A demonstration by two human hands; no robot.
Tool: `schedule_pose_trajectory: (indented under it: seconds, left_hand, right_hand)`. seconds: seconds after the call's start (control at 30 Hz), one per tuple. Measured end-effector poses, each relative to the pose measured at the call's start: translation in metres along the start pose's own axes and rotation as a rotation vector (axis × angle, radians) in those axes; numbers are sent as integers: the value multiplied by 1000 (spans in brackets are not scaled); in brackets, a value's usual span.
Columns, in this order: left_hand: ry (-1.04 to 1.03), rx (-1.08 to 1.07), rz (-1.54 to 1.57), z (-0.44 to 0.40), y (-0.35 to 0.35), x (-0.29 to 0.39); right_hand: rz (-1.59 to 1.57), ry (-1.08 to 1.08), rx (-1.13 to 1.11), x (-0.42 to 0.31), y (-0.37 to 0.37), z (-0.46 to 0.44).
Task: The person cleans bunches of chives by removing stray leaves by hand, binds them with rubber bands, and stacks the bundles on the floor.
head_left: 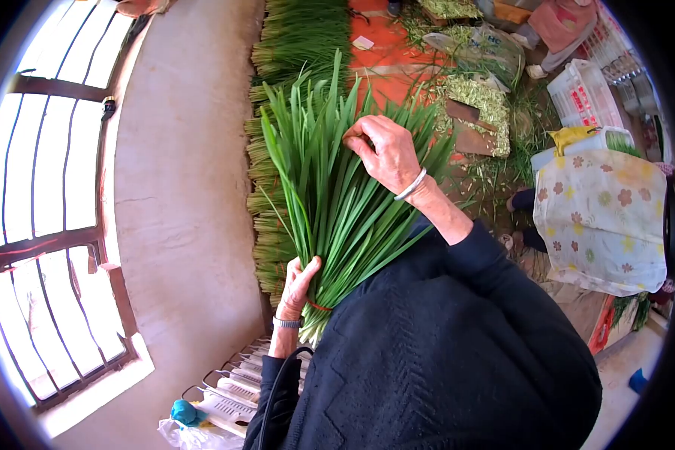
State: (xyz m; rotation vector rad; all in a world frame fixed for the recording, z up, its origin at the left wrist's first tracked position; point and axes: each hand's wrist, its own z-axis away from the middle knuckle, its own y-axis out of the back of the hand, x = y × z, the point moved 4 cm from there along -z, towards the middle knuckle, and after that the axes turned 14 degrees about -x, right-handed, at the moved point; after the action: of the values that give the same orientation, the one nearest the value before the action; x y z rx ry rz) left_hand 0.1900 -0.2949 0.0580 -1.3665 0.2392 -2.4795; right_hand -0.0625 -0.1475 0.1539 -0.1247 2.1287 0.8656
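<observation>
A large bunch of garlic chives (330, 217) leans upright against my body, its green leaves fanning up and outward. My left hand (298, 286) is wrapped round the lower stems. Just below it a red band (319, 306) circles the stems, and the pale cut ends (316, 328) point down. Above the leaves on the right side, my right hand (386, 154) is closed, thumb and fingertips pinched together. Whatever lies between those fingertips, if anything, is too small to tell.
Tied chive bundles (277, 240) are stacked along the wall (180, 165) to my left. A board with a dark blade (463, 111) lies among trimmings on the floor. At right are a white crate (583, 94) and a person's flowered apron (600, 217). Pale plastic crates (236, 397) stand below left.
</observation>
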Motion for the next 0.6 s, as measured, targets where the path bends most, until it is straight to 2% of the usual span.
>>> schedule_pose_trajectory:
  seconds: [0.07, 0.1, 0.17, 0.23, 0.3, 0.33, 0.4, 0.43, 0.6]
  left_hand:
    - [-27, -32, -27, -3, -8, 7]
    - [-52, -64, -55, -5, -11, 9]
    - [-54, -65, -52, -6, -15, 9]
    - [-58, -28, -50, -3, -21, 15]
    - [-50, -38, -63, -5, -23, 18]
    - [-55, -45, -67, -6, -26, 21]
    - [-61, -61, -78, -8, -28, 25]
    - [-55, -77, -76, -9, -29, 25]
    - [-19, -93, -88, -13, -29, 23]
  right_hand:
    - [-6, -58, 64, 8, 1, 2]
    - [-6, -46, 201, 12, 12, -1]
    - [-228, -273, 353, 44, 45, -9]
    - [-210, -310, 386, 46, 89, -16]
    - [-134, -24, 329, 11, 113, -30]
    - [-131, -28, 332, 8, 112, -30]
    - [-38, 120, 117, -10, 100, -37]
    - [173, 203, 71, -33, 97, -39]
    - [237, 63, -103, -24, 54, -40]
